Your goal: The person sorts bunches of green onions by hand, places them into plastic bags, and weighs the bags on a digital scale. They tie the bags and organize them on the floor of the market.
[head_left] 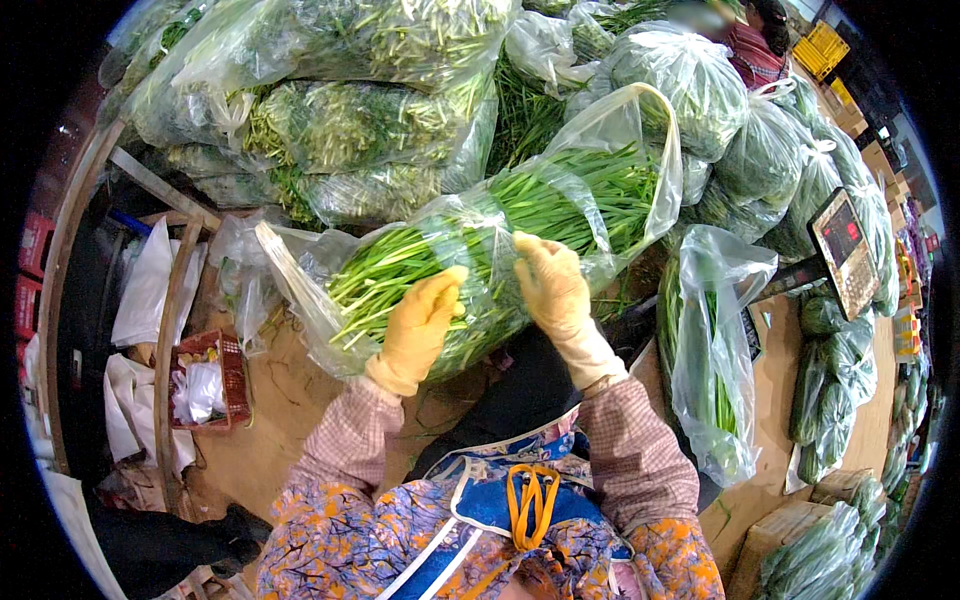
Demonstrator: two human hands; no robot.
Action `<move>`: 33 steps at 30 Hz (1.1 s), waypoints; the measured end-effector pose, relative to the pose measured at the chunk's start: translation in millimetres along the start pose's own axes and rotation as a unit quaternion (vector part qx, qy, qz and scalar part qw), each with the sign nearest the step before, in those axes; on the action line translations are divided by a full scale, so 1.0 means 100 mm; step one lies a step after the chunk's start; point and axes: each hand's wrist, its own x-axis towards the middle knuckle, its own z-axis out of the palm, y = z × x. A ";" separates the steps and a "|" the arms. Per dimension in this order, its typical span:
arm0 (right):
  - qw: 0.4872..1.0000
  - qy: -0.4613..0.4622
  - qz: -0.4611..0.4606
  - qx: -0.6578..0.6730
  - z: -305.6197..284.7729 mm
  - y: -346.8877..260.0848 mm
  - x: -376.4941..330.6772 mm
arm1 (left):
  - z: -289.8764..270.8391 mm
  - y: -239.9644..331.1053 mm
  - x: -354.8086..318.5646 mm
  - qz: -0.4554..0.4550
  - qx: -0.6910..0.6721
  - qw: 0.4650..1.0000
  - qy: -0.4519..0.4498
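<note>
Just beyond the person's chest, both gloved hands, left hand (422,325) and right hand (548,280), pinched the clear bag of green stalks (480,250), whose length ran from near left to far right.

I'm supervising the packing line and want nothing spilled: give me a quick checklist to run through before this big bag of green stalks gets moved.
1. Left hand on the bag of green stalks: ok, the gloved palm presses its near side.
2. Right hand gripping: ok, its fingers pinch the plastic on top.
3. Bag mouth closed: not ok, the handles gape open at the far end.
4. Stalks inside: ok, none poke past the opening.
5. Plastic intact: cannot tell, creases and glare hide any tears.
6. Room beside it: not ok, an upright open bag and the scale crowd the right.
</note>
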 end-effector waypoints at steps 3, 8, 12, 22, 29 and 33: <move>0.986 -0.117 0.093 0.068 0.20 -0.07 -0.04 | -0.01 0.02 0.37 0.201 0.319 0.921 -0.095; 0.983 -0.064 0.083 0.149 0.37 0.13 -0.06 | -0.03 0.16 0.84 0.102 0.531 0.796 -0.273; 0.981 -0.062 0.110 0.144 0.43 0.20 -0.09 | 0.06 0.33 0.99 0.101 0.561 0.721 -0.395; 0.971 -0.065 0.164 0.160 0.51 0.27 0.01 | -0.23 0.51 0.34 0.231 0.574 0.728 -0.296; 0.976 -0.068 0.154 0.135 0.59 0.24 0.09 | 0.38 -0.08 0.09 0.162 0.657 0.700 -0.229; 0.982 -0.049 0.130 0.130 0.57 0.30 0.07 | 0.39 -0.03 0.15 0.145 0.670 0.669 -0.288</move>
